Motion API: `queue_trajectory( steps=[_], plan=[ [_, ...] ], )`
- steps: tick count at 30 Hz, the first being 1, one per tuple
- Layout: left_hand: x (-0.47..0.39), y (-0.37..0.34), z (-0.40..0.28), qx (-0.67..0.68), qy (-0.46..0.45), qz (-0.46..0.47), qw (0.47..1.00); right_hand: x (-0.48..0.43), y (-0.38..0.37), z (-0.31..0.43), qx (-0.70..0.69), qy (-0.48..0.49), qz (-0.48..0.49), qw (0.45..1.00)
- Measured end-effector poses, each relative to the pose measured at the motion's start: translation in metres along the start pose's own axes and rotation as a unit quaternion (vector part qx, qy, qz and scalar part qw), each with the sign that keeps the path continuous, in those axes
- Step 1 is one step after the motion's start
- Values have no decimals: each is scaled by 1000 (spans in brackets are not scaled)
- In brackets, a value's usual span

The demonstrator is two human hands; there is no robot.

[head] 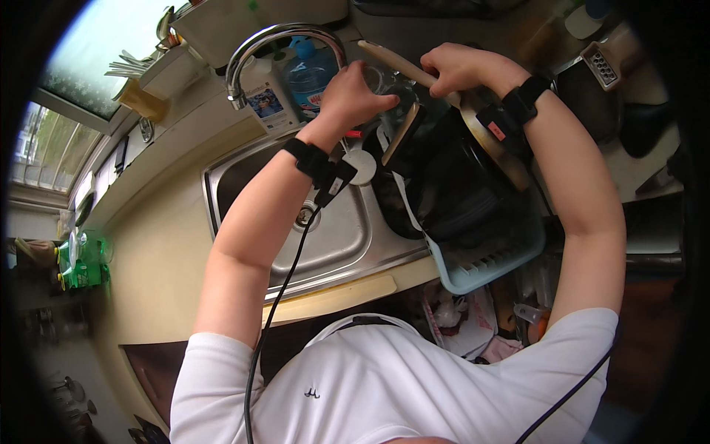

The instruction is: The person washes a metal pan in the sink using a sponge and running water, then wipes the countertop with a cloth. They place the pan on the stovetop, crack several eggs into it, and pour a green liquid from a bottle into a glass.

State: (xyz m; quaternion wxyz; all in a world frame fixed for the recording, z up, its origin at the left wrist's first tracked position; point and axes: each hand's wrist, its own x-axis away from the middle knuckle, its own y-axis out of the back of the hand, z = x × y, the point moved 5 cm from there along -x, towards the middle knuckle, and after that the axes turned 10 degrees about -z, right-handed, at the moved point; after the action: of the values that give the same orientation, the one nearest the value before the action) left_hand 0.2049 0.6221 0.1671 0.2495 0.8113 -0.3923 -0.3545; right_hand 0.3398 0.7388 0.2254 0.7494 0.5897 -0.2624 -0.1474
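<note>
My right hand point(452, 69) is closed around the pale handle point(399, 64) of a pan whose light rim point(488, 139) runs down under my right forearm. My left hand point(358, 97) is at the back of the sink, below the chrome faucet point(288, 28), with thumb and fingers apart. Clear glassware point(383, 80) lies just beyond its fingers; whether they touch it cannot be told. Between and below the hands, a dark pan with a wood-toned handle point(402, 136) and a large black pan point(471, 177) rest in a pale blue dish rack point(460, 283).
The steel sink point(333, 238) is in front of me, with a round white strainer lid point(361, 166) at its edge. A white jug point(269, 100) and a blue pump bottle point(310, 75) stand behind it. Green bottles point(83, 258) are far left; a grater point(602, 64) lies right.
</note>
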Motion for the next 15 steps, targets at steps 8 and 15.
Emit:
queue_trajectory(
  steps=[8,15],
  plan=[
    [52,73,8,30,96,-35,994,3,7,9,-2,60,-17,998],
    [130,129,63,122,189,-55,973,-13,-7,13,7,41,25,999]
  ],
)
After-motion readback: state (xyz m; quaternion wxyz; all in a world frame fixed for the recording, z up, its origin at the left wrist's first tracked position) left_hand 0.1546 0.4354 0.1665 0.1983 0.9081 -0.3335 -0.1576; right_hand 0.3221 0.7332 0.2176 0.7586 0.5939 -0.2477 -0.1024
